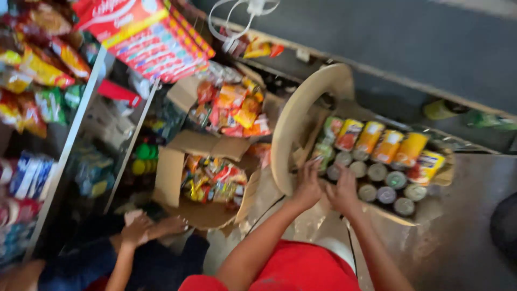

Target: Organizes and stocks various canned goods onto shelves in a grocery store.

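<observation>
Where the cans (377, 172) sit packed upright in rows, both hands work the near-left corner of their shallow cardboard tray (445, 173). Left hand (308, 186) curls fingers down over a can top; right hand (343, 189) does likewise beside it, prob. gripping, blur hides the pinch. Far row lies tilted, labels up, yellow/orange. Tray rests by a tan plastic chair (301, 116). Two open cartons (172, 172) hold snack packets; another person's hands (148, 227) lower left.
</observation>
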